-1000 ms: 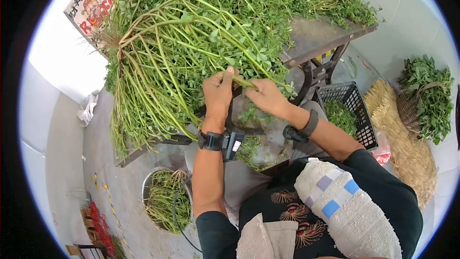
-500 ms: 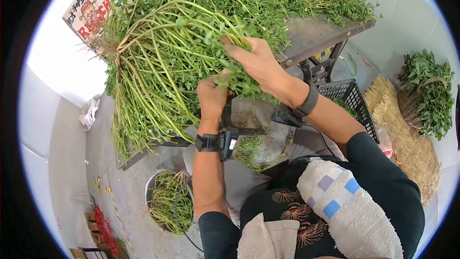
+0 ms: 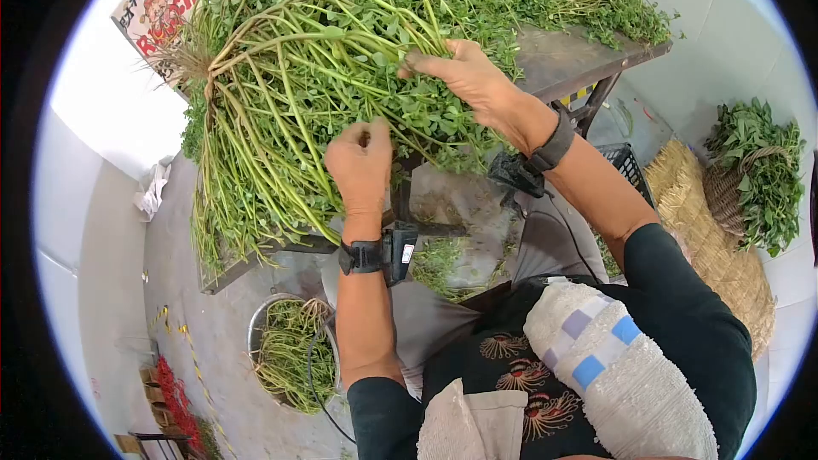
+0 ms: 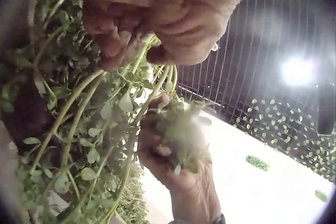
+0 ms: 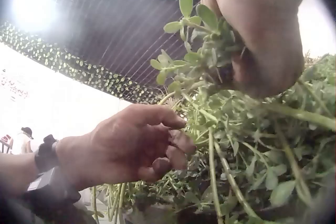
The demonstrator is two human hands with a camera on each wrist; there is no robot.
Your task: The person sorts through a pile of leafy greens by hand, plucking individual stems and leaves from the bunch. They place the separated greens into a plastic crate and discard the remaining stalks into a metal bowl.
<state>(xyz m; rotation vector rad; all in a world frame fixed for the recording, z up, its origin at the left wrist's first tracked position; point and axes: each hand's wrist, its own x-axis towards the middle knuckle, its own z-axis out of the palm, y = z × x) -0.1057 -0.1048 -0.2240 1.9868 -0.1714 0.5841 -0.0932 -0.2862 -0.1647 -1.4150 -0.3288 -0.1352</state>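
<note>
A large heap of leafy purslane (image 3: 375, 60), with long green stems and small oval leaves, covers the dark table. My right hand (image 3: 473, 81) grips a bunch of purslane stems (image 5: 210, 50) above the front of the heap, leaves sticking out past the fingers. Below and to its left is my left hand (image 3: 360, 158), fingers bent, a gap showing between thumb and forefinger. Long stems (image 4: 142, 58) pass close by those fingertips in the left wrist view. Roots of one bundle (image 3: 183, 64) are gathered at the heap's left end.
On the floor at lower left stands a metal basin (image 3: 253, 336) of cut stems. To the right are a black crate (image 3: 626, 166), a straw mat (image 3: 699, 230) and a wicker basket (image 3: 724, 196) of leafy greens. The table edge (image 3: 588, 77) runs along the right.
The hands, close together on a short stem bunch, have parted. My right hand has risen up over the heap with purslane in its grip; my left has shifted slightly left.
</note>
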